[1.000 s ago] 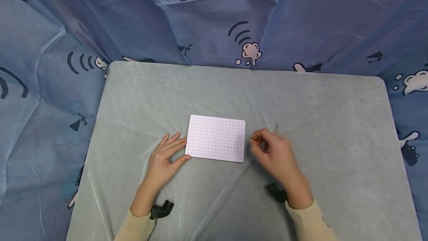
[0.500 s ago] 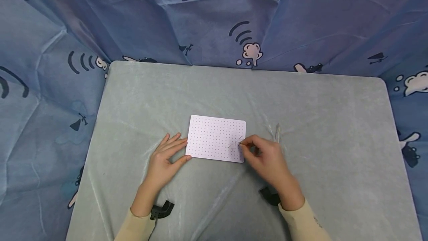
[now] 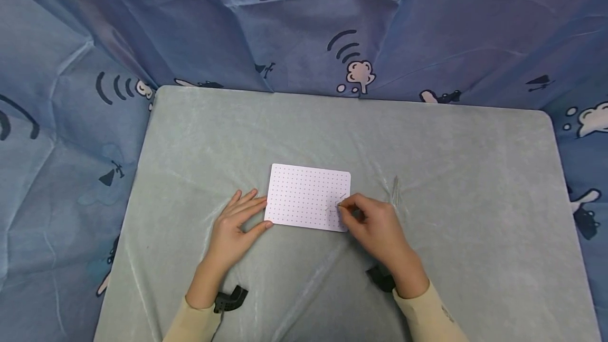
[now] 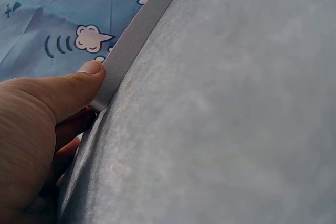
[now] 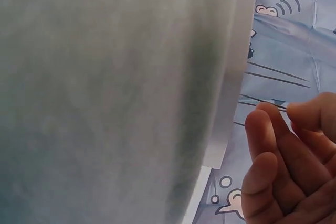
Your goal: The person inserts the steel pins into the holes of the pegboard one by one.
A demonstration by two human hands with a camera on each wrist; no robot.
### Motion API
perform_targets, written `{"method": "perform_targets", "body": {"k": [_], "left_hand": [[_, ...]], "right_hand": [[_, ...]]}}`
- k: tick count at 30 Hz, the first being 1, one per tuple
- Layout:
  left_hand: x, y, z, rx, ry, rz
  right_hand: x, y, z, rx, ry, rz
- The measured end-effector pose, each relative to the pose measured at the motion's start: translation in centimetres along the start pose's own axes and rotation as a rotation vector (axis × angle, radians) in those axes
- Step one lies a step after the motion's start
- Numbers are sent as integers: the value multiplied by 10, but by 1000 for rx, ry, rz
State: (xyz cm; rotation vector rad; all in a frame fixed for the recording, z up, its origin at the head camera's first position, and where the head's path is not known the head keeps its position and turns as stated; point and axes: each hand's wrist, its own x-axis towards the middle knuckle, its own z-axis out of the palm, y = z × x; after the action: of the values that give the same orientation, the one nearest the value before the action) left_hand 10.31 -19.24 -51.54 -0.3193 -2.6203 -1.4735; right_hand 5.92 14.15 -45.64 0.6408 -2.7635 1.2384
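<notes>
Grey cloth (image 3: 475,173) — left hand (image 3: 231,232) spread, right hand (image 3: 380,226) in a pinch round a half-hidden pin (image 5: 254,98)

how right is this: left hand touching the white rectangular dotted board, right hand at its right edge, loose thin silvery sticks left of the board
Not quite: the loose thin silvery sticks lie right of the white rectangular dotted board, not left, as the head view shows. Left hand and right hand: as said.
</notes>
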Motion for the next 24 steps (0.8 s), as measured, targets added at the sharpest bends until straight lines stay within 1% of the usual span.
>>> {"method": "perform_targets", "body": {"k": [10, 17, 24], "left_hand": [[-1, -2, 0, -1, -3, -1], [-1, -1, 0, 4, -2, 1], [0, 0, 0, -2, 3, 6]], "right_hand": [[1, 3, 2, -11, -19, -7], [2, 1, 5, -49, 1, -9], [3, 0, 9, -57, 18, -12]]}}
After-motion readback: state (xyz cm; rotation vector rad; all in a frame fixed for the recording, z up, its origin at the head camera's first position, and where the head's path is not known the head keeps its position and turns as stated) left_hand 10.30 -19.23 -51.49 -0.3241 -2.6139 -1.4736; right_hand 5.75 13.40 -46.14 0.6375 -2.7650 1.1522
